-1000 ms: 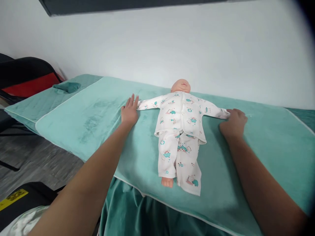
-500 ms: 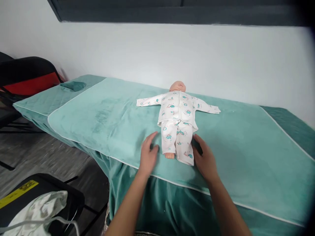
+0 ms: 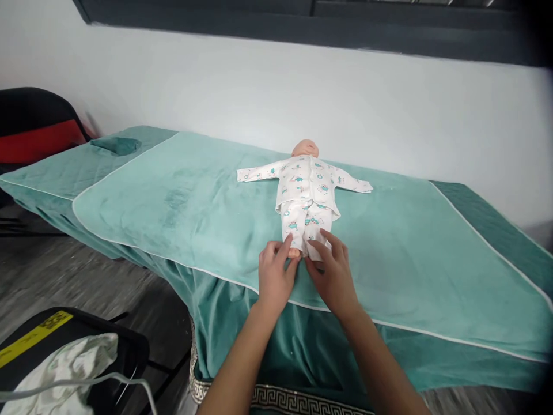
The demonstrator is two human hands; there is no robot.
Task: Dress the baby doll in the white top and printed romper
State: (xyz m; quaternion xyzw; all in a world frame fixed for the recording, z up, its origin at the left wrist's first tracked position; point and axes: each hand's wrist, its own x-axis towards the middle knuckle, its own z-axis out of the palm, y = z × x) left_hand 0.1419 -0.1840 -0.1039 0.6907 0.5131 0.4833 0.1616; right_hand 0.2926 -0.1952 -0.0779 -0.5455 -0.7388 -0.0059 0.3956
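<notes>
A baby doll [image 3: 306, 148] lies on its back, its arms spread. It wears a white printed jacket [image 3: 305, 181] and matching trousers [image 3: 294, 216]. My left hand [image 3: 275, 275] is at the trouser leg on the left, thumb and fingers closed about its hem beside the bare foot [image 3: 294, 253]. My right hand [image 3: 333, 274] pinches the hem of the other trouser leg, and the foot on that side is hidden. Under the doll is a light green sheet [image 3: 207, 190] with white piping.
The sheet covers a long bed with a darker green cover [image 3: 496, 213] and a face hole [image 3: 116, 146] at the left. Behind is a white wall [image 3: 242, 92]. A black chair [image 3: 129, 351] at lower left bears a crumpled white cloth [image 3: 69, 369] and a cable [image 3: 86, 381].
Both hands have come inward, from beside the trouser legs onto their lower ends. The fingers have closed on the hems. The view has shifted slightly.
</notes>
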